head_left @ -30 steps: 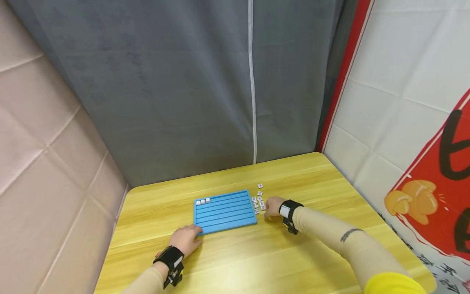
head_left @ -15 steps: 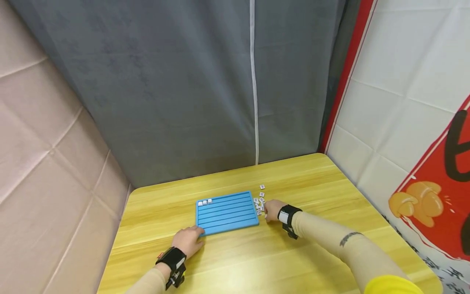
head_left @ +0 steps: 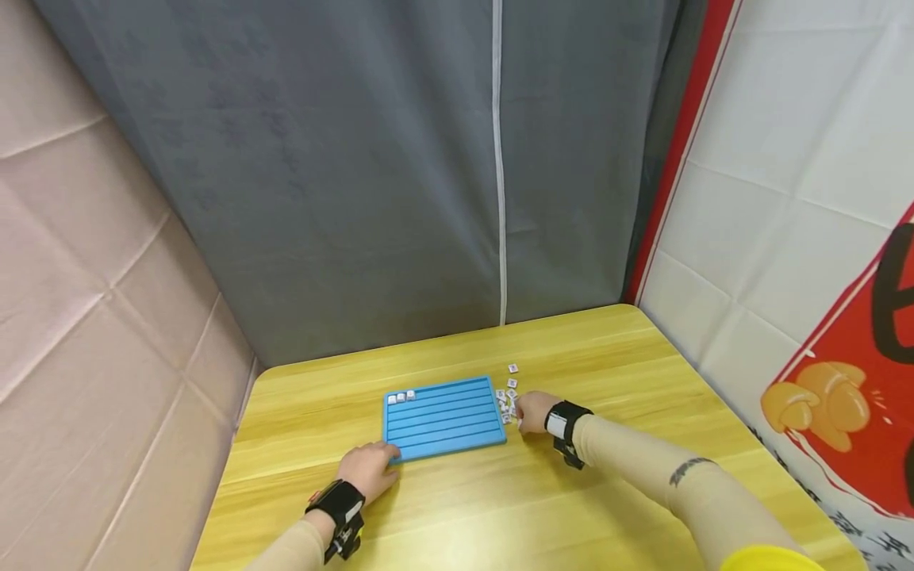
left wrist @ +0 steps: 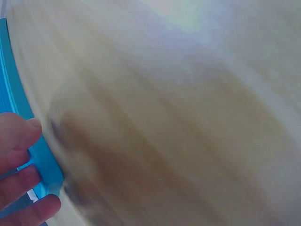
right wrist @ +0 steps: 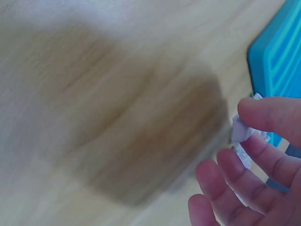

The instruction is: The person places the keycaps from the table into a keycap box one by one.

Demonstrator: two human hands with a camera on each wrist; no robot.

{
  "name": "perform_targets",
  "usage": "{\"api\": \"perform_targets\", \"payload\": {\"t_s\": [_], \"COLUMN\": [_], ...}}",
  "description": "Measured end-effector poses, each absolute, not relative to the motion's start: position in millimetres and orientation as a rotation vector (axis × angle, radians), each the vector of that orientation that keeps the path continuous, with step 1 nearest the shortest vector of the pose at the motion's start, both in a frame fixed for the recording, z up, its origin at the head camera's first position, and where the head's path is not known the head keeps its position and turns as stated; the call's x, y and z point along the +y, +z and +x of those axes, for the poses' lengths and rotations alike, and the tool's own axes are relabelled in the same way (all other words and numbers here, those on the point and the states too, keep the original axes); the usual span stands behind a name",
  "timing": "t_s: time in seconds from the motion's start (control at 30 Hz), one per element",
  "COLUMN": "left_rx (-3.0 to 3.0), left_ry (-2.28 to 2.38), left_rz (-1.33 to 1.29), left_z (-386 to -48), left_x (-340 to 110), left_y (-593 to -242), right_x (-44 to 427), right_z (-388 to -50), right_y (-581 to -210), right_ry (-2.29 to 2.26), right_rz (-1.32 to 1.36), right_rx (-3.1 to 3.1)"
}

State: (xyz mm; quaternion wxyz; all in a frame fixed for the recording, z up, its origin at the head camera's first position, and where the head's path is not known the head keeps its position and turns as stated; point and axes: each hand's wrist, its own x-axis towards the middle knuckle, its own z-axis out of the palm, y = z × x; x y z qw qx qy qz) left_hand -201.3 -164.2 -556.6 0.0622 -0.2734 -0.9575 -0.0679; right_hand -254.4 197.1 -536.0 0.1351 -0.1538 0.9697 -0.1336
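Note:
My left hand [head_left: 367, 469] rests at the near left corner of a blue ridged tray [head_left: 446, 420]. In the left wrist view its relaxed fingers lie over the tray's rim [left wrist: 47, 165]. Just right of the tray, my right hand [head_left: 537, 411] pinches a small white tile [right wrist: 240, 130] between thumb and index finger; the other fingers are loosely bent. More small white tiles [head_left: 501, 395] with dark marks lie loose between that hand and the tray, partly hidden by the fingers. In the tray's top row, at its left end, sit 3 white tiles [head_left: 401, 397].
Two single tiles lie farther back, the rearmost tile [head_left: 512, 368] nearest the table's back edge. The wooden table [head_left: 457, 515] meets a grey curtain [head_left: 357, 198] behind. A pale padded wall [head_left: 93, 317] stands left, a white and red printed sheet [head_left: 785, 238] right.
The right hand has shifted slightly at the loose tiles; a white tile now shows at its fingertips. The left hand stays at the tray corner. The head view has tilted slightly.

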Motion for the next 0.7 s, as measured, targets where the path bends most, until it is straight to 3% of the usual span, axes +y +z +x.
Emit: {"api": "perform_targets", "payload": {"t_s": [0.37,0.7], "left_rx": [-2.936,-2.959], "left_ry": [-0.203,-0.307], "left_rz": [-0.859,-0.968], "left_z": [-227.8,-229.5], "left_x": [-148.5,-112.8], "left_y": [-538.7,-513.2], "right_x": [186.0,157.5], "right_z": [-258.8,-261.5], "right_y": [-520.9,-512.3], "right_ry": [-0.457,-0.742], "right_rz": [-0.493,-0.53], "right_rx": [2.77,2.647]}}
